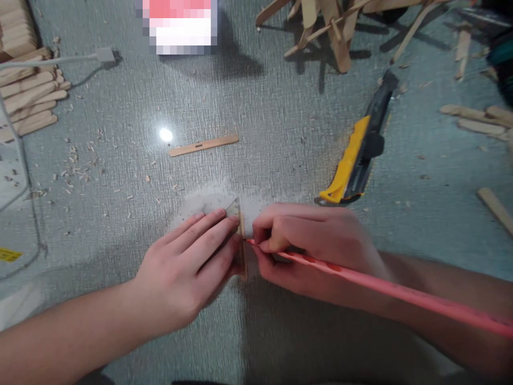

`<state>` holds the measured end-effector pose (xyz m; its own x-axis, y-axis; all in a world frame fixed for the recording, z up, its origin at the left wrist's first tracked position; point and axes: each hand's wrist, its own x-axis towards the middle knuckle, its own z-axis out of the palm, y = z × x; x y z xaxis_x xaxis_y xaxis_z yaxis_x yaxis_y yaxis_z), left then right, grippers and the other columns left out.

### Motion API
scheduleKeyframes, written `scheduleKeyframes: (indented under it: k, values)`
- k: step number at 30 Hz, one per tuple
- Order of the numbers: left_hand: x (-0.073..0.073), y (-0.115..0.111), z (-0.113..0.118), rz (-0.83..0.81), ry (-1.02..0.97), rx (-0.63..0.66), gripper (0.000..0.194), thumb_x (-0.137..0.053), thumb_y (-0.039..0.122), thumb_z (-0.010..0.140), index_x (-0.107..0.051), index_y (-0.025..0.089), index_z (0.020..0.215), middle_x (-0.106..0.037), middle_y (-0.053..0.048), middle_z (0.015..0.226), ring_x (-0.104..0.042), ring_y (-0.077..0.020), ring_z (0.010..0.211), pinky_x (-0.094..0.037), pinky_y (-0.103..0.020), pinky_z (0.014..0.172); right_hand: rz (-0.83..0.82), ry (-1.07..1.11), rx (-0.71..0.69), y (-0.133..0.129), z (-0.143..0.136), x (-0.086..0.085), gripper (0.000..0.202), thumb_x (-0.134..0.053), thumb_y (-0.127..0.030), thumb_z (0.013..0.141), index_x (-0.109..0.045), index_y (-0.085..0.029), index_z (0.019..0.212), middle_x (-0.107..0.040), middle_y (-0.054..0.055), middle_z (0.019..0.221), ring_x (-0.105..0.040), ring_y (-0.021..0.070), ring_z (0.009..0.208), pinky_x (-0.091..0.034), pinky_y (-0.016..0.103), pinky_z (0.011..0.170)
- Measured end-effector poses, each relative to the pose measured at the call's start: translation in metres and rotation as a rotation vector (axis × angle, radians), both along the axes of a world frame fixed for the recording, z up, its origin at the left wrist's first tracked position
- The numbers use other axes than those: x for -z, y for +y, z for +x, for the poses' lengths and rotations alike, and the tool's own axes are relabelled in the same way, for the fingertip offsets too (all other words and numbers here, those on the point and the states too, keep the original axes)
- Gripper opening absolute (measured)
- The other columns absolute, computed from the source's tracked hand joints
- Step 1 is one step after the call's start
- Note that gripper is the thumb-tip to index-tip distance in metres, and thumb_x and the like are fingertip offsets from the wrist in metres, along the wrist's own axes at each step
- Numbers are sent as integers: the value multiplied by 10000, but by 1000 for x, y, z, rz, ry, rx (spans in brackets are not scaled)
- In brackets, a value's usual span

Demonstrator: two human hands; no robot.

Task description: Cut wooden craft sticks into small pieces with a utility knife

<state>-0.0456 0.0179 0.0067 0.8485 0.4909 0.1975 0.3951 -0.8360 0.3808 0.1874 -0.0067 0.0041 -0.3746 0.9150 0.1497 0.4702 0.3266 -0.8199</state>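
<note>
My left hand (pixel 192 256) presses its fingers down on a clear triangular ruler (pixel 233 207), whose tip shows past the fingertips and whose rest is hidden. Along the ruler's right edge stands a craft stick (pixel 242 267), pointing away from me and partly covered by my fingers. In my right hand (pixel 308 251) a pink pencil (pixel 360 278) is pinched close to its point. The point meets the craft stick beside my left fingertips. Farther off lies another craft stick (pixel 216 144) with a small dark mark near its middle.
A yellow and black utility knife (pixel 356 155) lies to the right. Stacked craft sticks (pixel 32 96) and a white cable (pixel 100 56) are at left. Joined sticks (pixel 332 32) stand at the back, near a pixelated object (pixel 182 27). Wood shavings (pixel 80 166) are scattered about.
</note>
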Motion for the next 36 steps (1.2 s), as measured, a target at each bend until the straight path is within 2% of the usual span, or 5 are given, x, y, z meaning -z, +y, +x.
scheduleKeyframes:
  k: [24, 29, 36]
  values:
    - [1, -1, -2, -6, -4, -1, 330, -726, 214, 904, -673, 77, 1199, -628, -143, 1395, -585, -286, 1329, -511, -446, 1158, 40, 8, 33, -1, 0, 1, 238, -593, -52, 816, -456, -225, 727, -630, -31, 715, -557, 75, 611, -448, 198, 558]
    - [2, -2, -2, -16, -10, -4, 326, -733, 207, 895, -676, 83, 1190, -632, -132, 1391, -593, -283, 1320, -515, -447, 1157, 36, 59, 44, 2, 0, 0, 210, -603, -64, 830, -490, -236, 789, -648, -26, 758, -580, 79, 620, -482, 208, 564]
    - [3, -2, -1, -23, -39, -14, 338, -733, 247, 910, -671, 80, 1196, -642, -131, 1377, -604, -276, 1307, -524, -444, 1151, -8, 104, 2, 4, 1, -1, 172, -587, -80, 887, -528, -242, 889, -687, 11, 862, -652, 111, 741, -540, 250, 640]
